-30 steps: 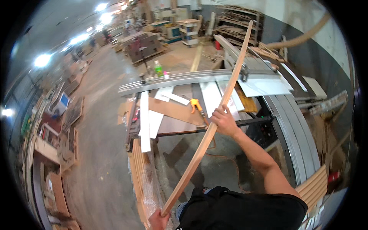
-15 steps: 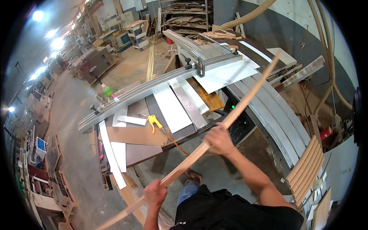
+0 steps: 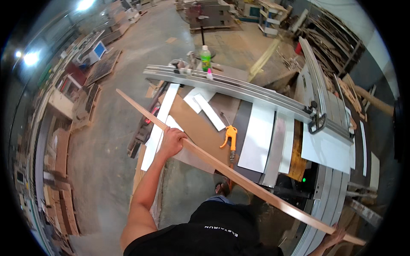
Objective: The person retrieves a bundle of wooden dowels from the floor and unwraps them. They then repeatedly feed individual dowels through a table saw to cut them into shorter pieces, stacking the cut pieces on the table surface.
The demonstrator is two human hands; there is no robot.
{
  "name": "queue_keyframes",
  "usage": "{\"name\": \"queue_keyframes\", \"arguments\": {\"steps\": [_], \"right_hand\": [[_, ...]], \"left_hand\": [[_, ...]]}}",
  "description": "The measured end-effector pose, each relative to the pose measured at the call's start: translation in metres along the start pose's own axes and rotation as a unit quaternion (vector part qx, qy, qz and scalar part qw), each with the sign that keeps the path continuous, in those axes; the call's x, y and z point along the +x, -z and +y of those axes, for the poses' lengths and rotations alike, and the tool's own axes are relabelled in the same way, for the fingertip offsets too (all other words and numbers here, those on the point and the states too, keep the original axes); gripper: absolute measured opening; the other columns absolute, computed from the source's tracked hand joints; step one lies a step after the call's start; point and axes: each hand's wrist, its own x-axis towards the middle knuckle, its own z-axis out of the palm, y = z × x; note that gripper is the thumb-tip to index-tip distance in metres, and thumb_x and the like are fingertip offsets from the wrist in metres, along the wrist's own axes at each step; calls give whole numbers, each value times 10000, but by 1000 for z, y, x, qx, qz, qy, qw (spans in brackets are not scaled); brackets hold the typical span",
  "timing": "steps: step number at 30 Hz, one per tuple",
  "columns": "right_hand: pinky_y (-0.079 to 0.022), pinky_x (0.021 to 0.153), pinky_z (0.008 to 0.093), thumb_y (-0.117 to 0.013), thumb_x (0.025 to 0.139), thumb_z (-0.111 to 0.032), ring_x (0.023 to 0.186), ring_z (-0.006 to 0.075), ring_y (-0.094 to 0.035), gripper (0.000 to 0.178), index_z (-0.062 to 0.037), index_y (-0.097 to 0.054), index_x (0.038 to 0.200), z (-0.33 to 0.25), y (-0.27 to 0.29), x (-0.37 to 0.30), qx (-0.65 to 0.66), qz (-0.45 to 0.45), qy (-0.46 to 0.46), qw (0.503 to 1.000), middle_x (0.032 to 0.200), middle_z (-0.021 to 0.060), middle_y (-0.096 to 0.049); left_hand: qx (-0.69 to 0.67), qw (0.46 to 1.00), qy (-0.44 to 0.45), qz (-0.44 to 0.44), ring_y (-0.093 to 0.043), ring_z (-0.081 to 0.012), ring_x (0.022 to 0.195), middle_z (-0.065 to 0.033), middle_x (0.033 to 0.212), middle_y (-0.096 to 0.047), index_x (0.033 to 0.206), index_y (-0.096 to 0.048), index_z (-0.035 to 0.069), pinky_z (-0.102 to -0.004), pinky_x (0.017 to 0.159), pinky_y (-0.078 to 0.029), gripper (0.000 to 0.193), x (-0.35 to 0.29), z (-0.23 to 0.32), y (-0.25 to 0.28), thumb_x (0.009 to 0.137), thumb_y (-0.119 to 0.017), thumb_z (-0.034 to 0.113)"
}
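Head view: a long, square-edged wooden strip (image 3: 252,183) slants in mid-view from upper left to lower right, crossing the near edge of the work table (image 3: 242,123). The left hand (image 3: 172,141) has its fingers closed over the strip at the table's near left corner; the right hand (image 3: 335,237) grips it close to its lower right end, fingers partly hidden. Whether the wood touches the table, I cannot tell.

The strip's far tip juts past the table's left edge, over a wide stretch of concrete floor (image 3: 106,170) reaching to stacked boards (image 3: 64,205) on the far left. A sandalled foot (image 3: 221,188) stands below the near edge. The right end passes over the grey metal sliding table (image 3: 329,192).

Along the table's far edge runs an aluminium fence (image 3: 239,90), a barrier on that side, with a green bottle (image 3: 205,59) just behind it. A narrow white board (image 3: 163,121) lies along the left edge, crossed by the strip. Nearer the middle are a brown sheet (image 3: 192,121), a short white piece (image 3: 209,112) and an orange air blow gun (image 3: 231,135); a white panel (image 3: 258,136) lies to their right.
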Motion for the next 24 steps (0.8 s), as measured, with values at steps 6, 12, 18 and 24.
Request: {"name": "queue_keyframes", "arguments": {"steps": [6, 12, 18, 24], "right_hand": [[-472, 799, 493, -842, 776, -100, 850, 390, -586, 266, 1, -609, 855, -34, -39, 34, 141, -37, 36, 989, 859, 184, -625], [-448, 912, 476, -829, 645, -261, 763, 339, -623, 257, -96, -633, 660, -82, -105, 84, 151, -191, -13, 970, 711, 110, -641], [-515, 778, 494, -739, 660, -241, 753, 372, -680, 158, -104, -706, 733, -133, -183, 116, 200, -360, 13, 911, 732, 133, -699], [-512, 843, 477, -771, 695, -303, 898, 347, -685, 265, -106, -723, 865, -166, -249, 169, 291, -479, 93, 823, 863, 129, -719]], "left_hand": [[-37, 995, 22, -86, -619, -359, 972, -128, 894, -696, 875, -763, 71, -499, 931, -416, 172, 48, -30, -63, 729, -672, 72], [120, 986, -26, -112, -607, -344, 999, -113, 974, -684, 937, -721, 104, -505, 988, -412, 240, 73, 17, -92, 697, -724, 105], [-26, 986, -66, -150, -610, -293, 1075, -58, 1015, -667, 993, -709, 117, -584, 1139, -285, 335, 88, 172, -191, 667, -784, 124], [29, 981, -68, -179, -651, -291, 934, -81, 903, -693, 973, -700, 113, -504, 998, -386, 362, 125, 317, -249, 726, -828, 346]]}}
